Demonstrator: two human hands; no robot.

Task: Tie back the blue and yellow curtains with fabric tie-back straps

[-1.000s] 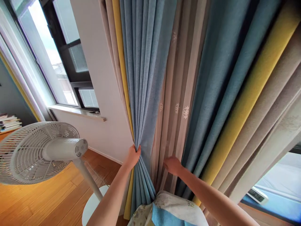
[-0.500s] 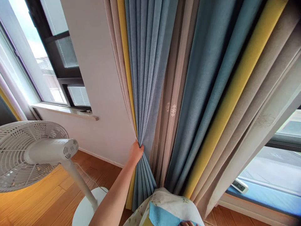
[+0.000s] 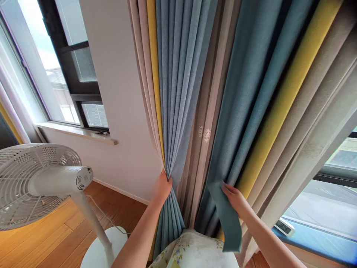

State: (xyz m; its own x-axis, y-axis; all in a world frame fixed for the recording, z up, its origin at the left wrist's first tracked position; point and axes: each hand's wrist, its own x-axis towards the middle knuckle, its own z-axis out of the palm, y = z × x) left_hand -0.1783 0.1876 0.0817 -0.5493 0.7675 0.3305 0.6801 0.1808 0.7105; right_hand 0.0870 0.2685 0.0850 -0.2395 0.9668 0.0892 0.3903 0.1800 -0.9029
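Observation:
My left hand point(image 3: 163, 185) is closed round a gathered curtain point(image 3: 178, 93), whose blue-grey, yellow and beige panels bunch tightly at the grip and fan out below it. To the right, my right hand point(image 3: 233, 197) pinches one end of a curtain tieback point(image 3: 226, 216), a flat blue-green fabric strip that hangs down in a curve. Behind the strip falls a second curtain point(image 3: 245, 111) of blue, yellow and beige, hanging loose. A sheer beige curtain point(image 3: 205, 111) with a white snowflake-like motif shows between the two.
A white standing fan point(image 3: 61, 186) is at the left, its round base point(image 3: 104, 249) and cord on the wooden floor. A window sill point(image 3: 75, 133) juts from the wall behind it. Patterned pale cloth point(image 3: 195, 249) covers my lap. At right, a small white device point(image 3: 284, 227) lies on a blue ledge.
My right hand has risen from the lap at the bottom edge, carrying the blue tieback up and to the right. My left hand keeps its grip on the curtain.

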